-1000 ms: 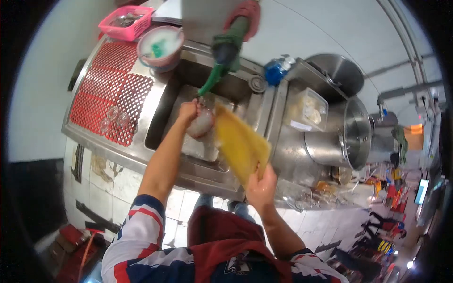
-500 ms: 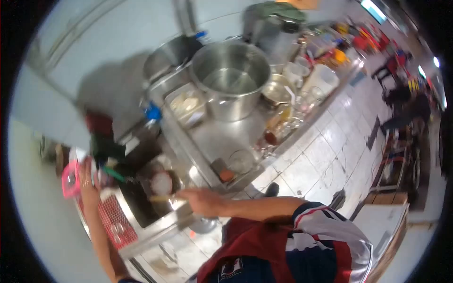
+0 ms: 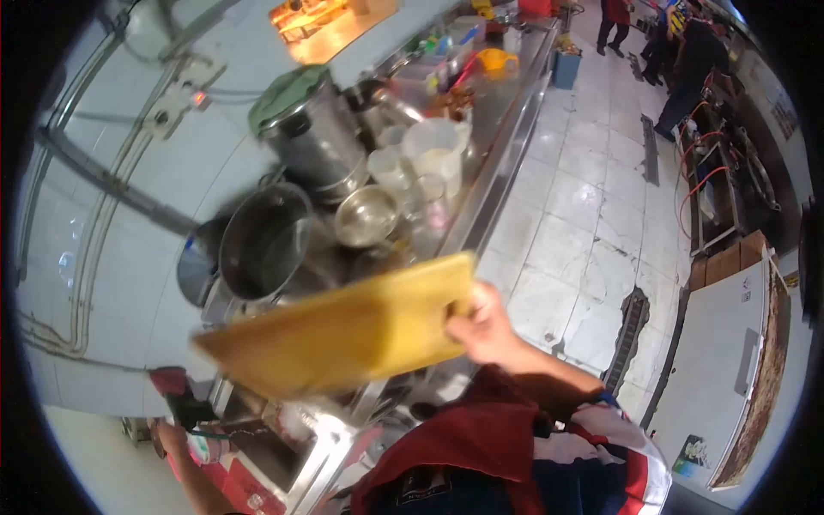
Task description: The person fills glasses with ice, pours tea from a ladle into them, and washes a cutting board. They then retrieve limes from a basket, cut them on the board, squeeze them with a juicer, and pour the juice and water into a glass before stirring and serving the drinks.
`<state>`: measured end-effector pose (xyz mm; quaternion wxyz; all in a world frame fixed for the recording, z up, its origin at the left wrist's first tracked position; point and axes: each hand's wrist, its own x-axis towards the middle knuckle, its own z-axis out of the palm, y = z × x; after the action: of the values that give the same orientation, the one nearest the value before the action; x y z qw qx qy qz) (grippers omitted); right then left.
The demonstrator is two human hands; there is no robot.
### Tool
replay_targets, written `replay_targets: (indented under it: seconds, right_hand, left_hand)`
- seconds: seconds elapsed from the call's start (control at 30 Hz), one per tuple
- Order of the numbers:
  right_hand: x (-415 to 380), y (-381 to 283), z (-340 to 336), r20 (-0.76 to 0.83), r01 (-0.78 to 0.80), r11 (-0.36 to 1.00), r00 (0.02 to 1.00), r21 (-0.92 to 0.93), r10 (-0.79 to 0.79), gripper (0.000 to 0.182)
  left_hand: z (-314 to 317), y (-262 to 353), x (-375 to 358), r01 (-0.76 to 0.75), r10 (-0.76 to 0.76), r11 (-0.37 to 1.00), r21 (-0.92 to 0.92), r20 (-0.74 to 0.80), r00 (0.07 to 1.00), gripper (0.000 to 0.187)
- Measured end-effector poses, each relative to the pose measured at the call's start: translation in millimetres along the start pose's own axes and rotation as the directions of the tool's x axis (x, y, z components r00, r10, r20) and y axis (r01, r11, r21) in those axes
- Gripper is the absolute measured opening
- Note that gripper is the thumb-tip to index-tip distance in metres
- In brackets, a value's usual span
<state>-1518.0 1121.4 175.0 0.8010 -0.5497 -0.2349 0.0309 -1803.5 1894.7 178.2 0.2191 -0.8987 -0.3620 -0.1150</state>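
A yellow cutting board (image 3: 343, 330) is in my right hand (image 3: 485, 326), whose fingers close around the handle opening at one end. The board is raised and tilted, blurred at its far end, and covers part of the metal counter behind it. Down at the lower left, my left hand (image 3: 172, 439) is beside a dark green and red object (image 3: 178, 399) over the sink area. Its fingers are small and blurred here. Close to it are a white and pink container (image 3: 206, 448) and a red mesh mat (image 3: 245, 489).
Behind the board stand a large steel pot (image 3: 266, 245), a tall lidded pot (image 3: 313, 142), a metal bowl (image 3: 366, 216) and plastic jugs (image 3: 436, 146). A white cabinet (image 3: 708, 369) is at the right. Other people (image 3: 693, 69) stand far down the tiled floor.
My right hand has lifted the yellow cutting board from beside the sink, up and to the right. The view has swung, and my left hand appears lower, at the left.
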Motion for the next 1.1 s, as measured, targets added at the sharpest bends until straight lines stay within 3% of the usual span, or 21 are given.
replay_targets:
  seconds: [0.03, 0.07, 0.1, 0.13, 0.2, 0.23, 0.27, 0.3, 0.33, 0.37, 0.47, 0.5, 0.57, 0.6, 0.67, 0.7, 0.77, 0.83, 0.93, 1.03, 1.1]
  right_hand:
    - [-4, -8, -40, -0.157, -0.178, 0.981, 0.970, 0.076, 0.188, 0.035]
    - [-5, -17, -73, -0.327, -0.154, 0.984, 0.929, 0.091, 0.175, 0.035]
    - [-5, -20, -110, -0.512, -0.224, 0.975, 0.839, -0.014, 0.185, 0.029]
    - [-14, -42, -151, -0.565, -0.352, 0.928, 0.794, -0.122, 0.227, 0.026]
    - [-27, -53, -228, -0.619, -0.293, 0.843, 0.783, -0.452, -0.060, 0.023]
    - [-28, -53, -263, -0.654, -0.391, 0.725, 0.749, -0.567, -0.107, 0.026]
    - [-20, -52, -285, -0.654, -0.401, 0.719, 0.750, -0.568, -0.098, 0.026]
    - [-10, -53, -305, -0.639, -0.579, 0.303, 0.753, -0.757, -0.157, 0.027]
    - [4, -49, -327, -0.593, -0.625, -0.185, 0.779, -0.759, -0.203, 0.027]
    - [20, -35, -355, -0.682, -0.660, -0.285, 0.730, -0.695, -0.030, 0.026]
    - [69, 16, -453, -0.744, -0.679, -0.350, 0.662, -0.646, 0.089, 0.026]
    - [88, 21, -479, -0.726, -0.658, -0.358, 0.681, -0.663, 0.093, 0.026]
    - [130, 25, -528, -0.782, -0.780, -0.065, 0.623, -0.622, 0.001, 0.024]
    - [155, 24, -555, -0.767, -0.764, -0.080, 0.642, -0.640, 0.004, 0.024]
    - [198, 25, -596, -0.616, -0.484, 0.567, 0.786, -0.666, -0.052, 0.023]
    - [235, -6, -578, -0.649, -0.510, 0.648, 0.760, -0.567, 0.030, 0.019]
    - [289, 1, -620, -0.567, -0.370, 0.681, 0.820, -0.632, -0.080, 0.015]
    - [352, -3, -646, -0.494, -0.374, 0.724, 0.868, -0.580, 0.052, 0.016]
    - [448, 30, -681, -0.513, -0.468, 0.790, 0.826, -0.396, 0.232, 0.020]
    - [543, 89, -715, -0.458, -0.593, 0.765, 0.769, -0.249, 0.447, 0.025]
    - [602, 154, -750, -0.217, -0.519, 0.708, 0.851, -0.479, 0.478, 0.028]
  left_hand:
    - [12, 2, -12, 0.001, -0.001, 1.000, -0.017, -0.006, 1.000, 0.041]
    - [23, -3, -27, 0.202, -0.232, 0.961, -0.188, -0.153, 0.961, 0.055]
    - [44, 34, -47, 0.205, -0.235, 0.959, -0.197, -0.147, 0.961, 0.055]
    - [61, 70, -69, 0.210, -0.232, 0.950, -0.231, -0.073, 0.970, 0.055]
    - [80, 148, -108, 0.225, -0.211, 0.930, -0.290, 0.077, 0.974, 0.055]
    - [86, 186, -126, 0.233, -0.193, 0.920, -0.314, 0.152, 0.969, 0.055]
    - [87, 227, -148, 0.246, -0.174, 0.909, -0.336, 0.230, 0.957, 0.055]
    - [89, 269, -172, 0.266, -0.155, 0.897, -0.354, 0.310, 0.938, 0.055]
    - [89, 313, -194, 0.292, -0.139, 0.882, -0.371, 0.388, 0.911, 0.055]
    - [79, 358, -215, 0.323, -0.125, 0.866, -0.381, 0.460, 0.879, 0.055]
    - [55, 498, -241, 0.431, -0.080, 0.801, -0.416, 0.639, 0.765, 0.054]
    - [49, 549, -248, 0.477, -0.061, 0.769, -0.425, 0.695, 0.717, 0.054]
    - [36, 651, -257, 0.572, -0.007, 0.698, -0.431, 0.795, 0.607, 0.054]
    - [31, 700, -256, 0.617, 0.029, 0.661, -0.428, 0.836, 0.549, 0.054]
    - [13, 783, -238, 0.677, 0.115, 0.610, -0.412, 0.891, 0.439, 0.054]
    - [9, 827, -219, 0.697, 0.167, 0.588, -0.409, 0.905, 0.391, 0.054]
    - [-1, 906, -196, 0.748, 0.268, 0.545, -0.378, 0.924, 0.272, 0.054]
    - [-10, 952, -194, 0.794, 0.342, 0.533, -0.293, 0.933, 0.115, 0.054]
    - [-23, 1016, -206, 0.855, 0.438, 0.502, -0.128, 0.890, -0.124, 0.053]
    - [-23, 1095, -196, 0.862, 0.585, 0.500, -0.084, 0.767, -0.265, 0.057]
    - [-55, 1146, -168, 0.764, 0.587, 0.635, -0.114, 0.714, -0.381, 0.066]
